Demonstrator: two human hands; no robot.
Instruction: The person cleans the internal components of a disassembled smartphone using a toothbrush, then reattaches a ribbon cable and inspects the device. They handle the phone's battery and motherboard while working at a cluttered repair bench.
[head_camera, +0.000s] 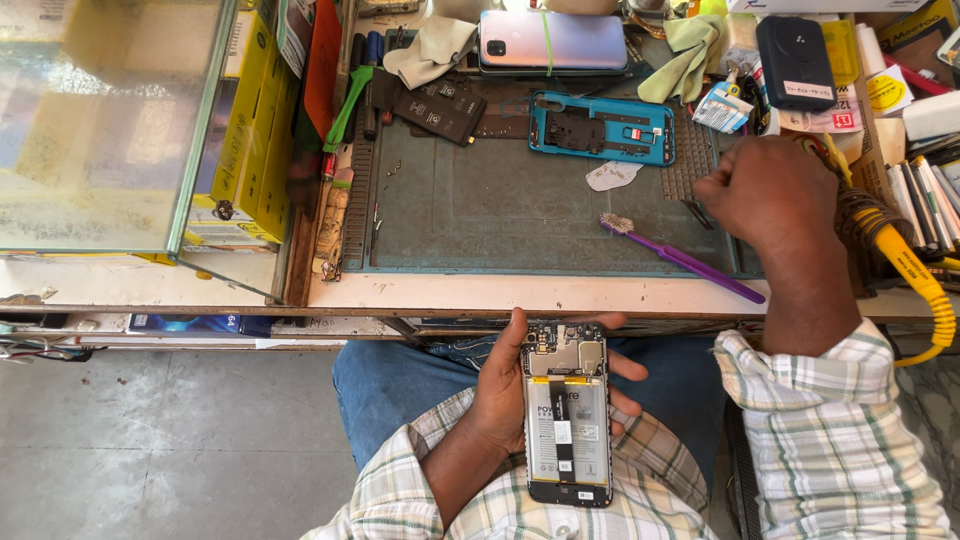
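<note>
My left hand (510, 385) holds an opened phone (567, 412) over my lap, its back off and the battery and board showing. My right hand (765, 190) is closed into a fist at the right edge of the green work mat (480, 215); whether it holds a small tool I cannot tell. A purple toothbrush (680, 258) lies on the mat just left of that hand. Farther back lie a blue phone frame (602, 128), a loose black battery (440, 108) and a phone with a shiny back (552, 42).
A glass case (100, 120) with yellow boxes beside it stands at the left. A yellow coiled cable (915, 275) runs along the right. Cloths, a black box (795, 60), tools and packets crowd the back of the bench. Grey floor lies below.
</note>
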